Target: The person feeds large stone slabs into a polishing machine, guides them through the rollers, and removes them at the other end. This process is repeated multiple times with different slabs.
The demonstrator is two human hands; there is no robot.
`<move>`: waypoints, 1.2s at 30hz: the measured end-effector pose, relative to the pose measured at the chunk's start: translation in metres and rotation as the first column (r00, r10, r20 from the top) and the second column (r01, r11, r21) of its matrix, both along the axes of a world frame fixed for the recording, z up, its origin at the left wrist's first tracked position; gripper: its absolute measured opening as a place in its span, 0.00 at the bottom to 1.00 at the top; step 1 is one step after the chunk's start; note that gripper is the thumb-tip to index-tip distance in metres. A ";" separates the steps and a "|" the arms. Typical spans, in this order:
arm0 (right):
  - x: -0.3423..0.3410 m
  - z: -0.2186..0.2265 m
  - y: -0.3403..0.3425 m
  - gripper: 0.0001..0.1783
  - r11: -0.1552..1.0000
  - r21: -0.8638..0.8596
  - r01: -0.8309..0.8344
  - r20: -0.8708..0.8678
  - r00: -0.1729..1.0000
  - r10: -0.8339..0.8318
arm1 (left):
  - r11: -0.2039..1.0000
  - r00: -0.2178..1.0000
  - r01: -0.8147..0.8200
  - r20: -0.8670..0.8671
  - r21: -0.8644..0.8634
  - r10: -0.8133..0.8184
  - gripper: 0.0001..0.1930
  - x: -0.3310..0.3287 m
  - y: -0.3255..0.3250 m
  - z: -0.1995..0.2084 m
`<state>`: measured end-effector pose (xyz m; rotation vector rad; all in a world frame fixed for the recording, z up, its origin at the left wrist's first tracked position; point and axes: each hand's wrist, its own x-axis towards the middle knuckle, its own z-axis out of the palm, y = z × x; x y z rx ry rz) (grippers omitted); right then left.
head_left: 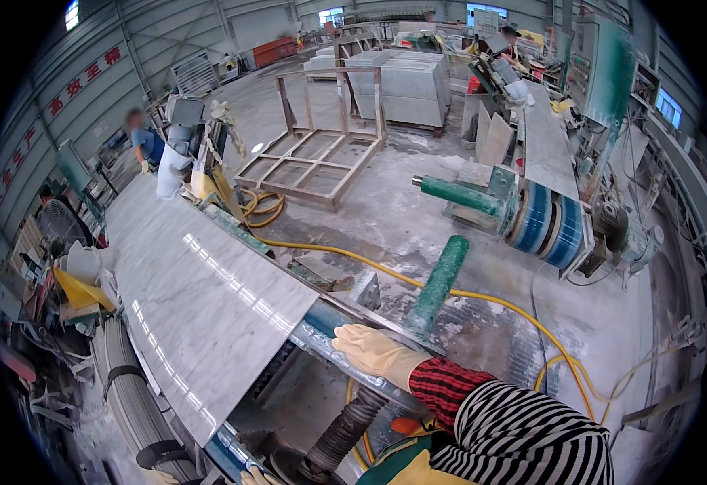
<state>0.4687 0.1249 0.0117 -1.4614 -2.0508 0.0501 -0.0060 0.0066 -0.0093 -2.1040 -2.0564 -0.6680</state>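
My right hand (pixel 374 350), in a cream rubber glove, lies with fingers stretched out on a blue rail (pixel 315 323) beside the near right corner of a polished slab. The grey-white marble-like slab (pixel 208 291) rests on the machine bed and reflects the ceiling lights. At the bottom edge, the gloved fingertips of my left hand (pixel 256 476) show, apart, by the blue bar (pixel 223 453) at the slab's near end; the rest is cut off. Neither hand holds anything visible. A dark ribbed hose (pixel 345 432) stands between them, under the frame.
A yellow hose (pixel 483 297) crosses the floor to my right. A green post (pixel 438 279) rises past the rail. Farther off are a metal rack (pixel 313 162), stacked slabs (pixel 406 85) and a machine with blue rollers (pixel 543 222). A person (pixel 145 144) stands beyond the slab's far end.
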 end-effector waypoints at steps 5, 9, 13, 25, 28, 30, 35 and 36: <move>-0.003 0.007 -0.004 0.20 1.000 0.009 0.008 0.005 1.000 -0.008 | 1.000 1.000 -0.022 0.003 -0.010 0.022 0.23 0.002 -0.005 0.002; -0.003 0.010 -0.005 0.19 1.000 0.010 -0.006 -0.021 1.000 0.006 | 1.000 1.000 -0.022 0.006 0.009 0.022 0.23 0.001 -0.008 0.000; 0.000 0.011 -0.005 0.23 0.994 0.098 -0.050 -0.050 0.997 0.055 | 0.999 1.000 0.007 0.002 0.051 -0.007 0.23 -0.001 -0.007 -0.010; 0.000 0.016 -0.013 0.24 0.990 0.130 -0.053 -0.012 0.998 0.055 | 0.998 0.999 0.037 -0.017 0.052 -0.036 0.22 0.019 -0.009 0.030; 0.000 0.017 -0.013 0.24 0.989 0.135 -0.056 -0.006 0.998 0.057 | 0.999 1.000 0.024 -0.007 0.043 -0.023 0.21 0.014 -0.011 0.022; -0.001 0.018 -0.013 0.23 0.991 0.120 -0.054 -0.008 0.998 0.055 | 0.999 1.000 0.011 0.019 0.038 -0.011 0.21 0.010 -0.012 0.014; -0.001 0.017 -0.015 0.22 0.992 0.116 -0.053 -0.007 0.999 0.054 | 1.000 0.989 -0.021 0.145 0.016 0.018 0.20 0.003 -0.011 -0.006; -0.002 0.018 -0.015 0.22 0.993 0.107 -0.054 -0.011 0.998 0.055 | 0.999 0.978 -0.034 0.207 0.011 0.031 0.20 0.002 -0.011 -0.008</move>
